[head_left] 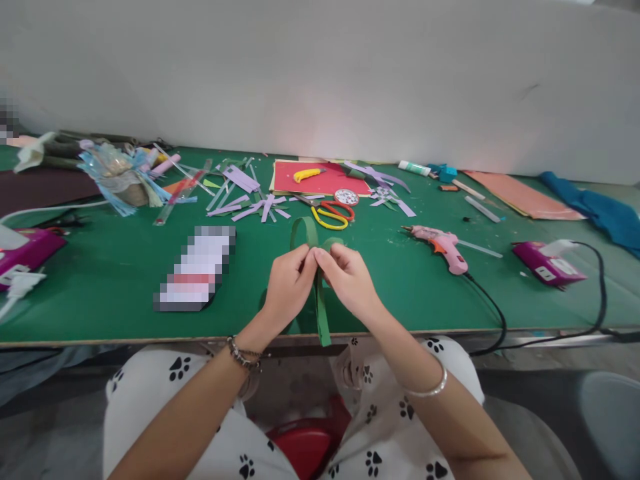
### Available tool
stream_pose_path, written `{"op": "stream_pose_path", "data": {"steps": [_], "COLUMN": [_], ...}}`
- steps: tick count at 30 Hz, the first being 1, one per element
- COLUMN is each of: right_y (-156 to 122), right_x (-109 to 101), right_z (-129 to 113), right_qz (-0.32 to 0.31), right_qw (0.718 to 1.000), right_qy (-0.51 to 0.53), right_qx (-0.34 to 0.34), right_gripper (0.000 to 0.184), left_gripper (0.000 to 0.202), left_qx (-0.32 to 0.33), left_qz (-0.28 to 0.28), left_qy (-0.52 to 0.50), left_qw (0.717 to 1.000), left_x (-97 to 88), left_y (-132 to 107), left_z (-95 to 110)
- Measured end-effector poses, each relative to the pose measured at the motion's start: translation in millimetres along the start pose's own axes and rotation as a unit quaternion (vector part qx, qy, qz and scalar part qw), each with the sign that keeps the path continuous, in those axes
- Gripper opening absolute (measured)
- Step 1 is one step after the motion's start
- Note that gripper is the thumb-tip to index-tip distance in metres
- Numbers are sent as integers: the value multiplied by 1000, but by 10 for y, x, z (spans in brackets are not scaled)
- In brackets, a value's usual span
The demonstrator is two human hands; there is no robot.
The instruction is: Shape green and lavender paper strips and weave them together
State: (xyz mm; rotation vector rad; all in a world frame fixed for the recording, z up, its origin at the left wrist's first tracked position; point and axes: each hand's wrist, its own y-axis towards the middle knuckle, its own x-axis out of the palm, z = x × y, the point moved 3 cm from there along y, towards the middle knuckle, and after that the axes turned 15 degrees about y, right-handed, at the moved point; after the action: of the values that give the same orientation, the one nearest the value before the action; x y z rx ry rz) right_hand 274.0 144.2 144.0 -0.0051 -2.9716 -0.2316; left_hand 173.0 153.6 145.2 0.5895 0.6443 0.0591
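Both my hands meet over the front part of the green table, pinching green paper strips (323, 313) between thumbs and fingers. My left hand (290, 283) grips the strips from the left, and a loop of green paper arches up above its fingers. From the other side my right hand (350, 277) pinches them, with a smaller curl above its knuckles. One strip end hangs down between the hands toward the table's edge. Just beyond the loops lie scissors (330, 217) with red and yellow handles. The exact join under my fingertips is hidden.
On the table (260, 293) lie a blurred-out phone (197, 270) at left and a pink glue gun (440, 247) with its cord at right. Behind are purple paper strips (265, 208), red paper (320, 183) and a yellow cutter (307, 175). Purple power strips (550, 263) flank the sides.
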Motion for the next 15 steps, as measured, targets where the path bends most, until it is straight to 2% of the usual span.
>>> {"op": "stream_pose_path", "data": {"steps": [5,11,13,15], "right_y": [-22,-34,-33,-29], "right_x": [20,67,60,37], "right_z": [-11,52,42,19], "right_qz": [-9,23,31,34], "right_qw": [1000,994,995,997], "right_qy": [-4,101,90,58], "right_qx": [-15,17,-1,-24], "right_gripper": [36,38,37,36], "left_gripper": [33,33,33,33], "left_qx": [-47,-128,-104,-50], "left_qz": [1,-4,-28,-46], "left_qy": [-59,-166,-149,-100], "left_qw": [997,978,983,993], "left_x": [24,76,76,63], "left_y": [-30,-62,-52,-38], "left_z": [13,-20,-19,-3]}}
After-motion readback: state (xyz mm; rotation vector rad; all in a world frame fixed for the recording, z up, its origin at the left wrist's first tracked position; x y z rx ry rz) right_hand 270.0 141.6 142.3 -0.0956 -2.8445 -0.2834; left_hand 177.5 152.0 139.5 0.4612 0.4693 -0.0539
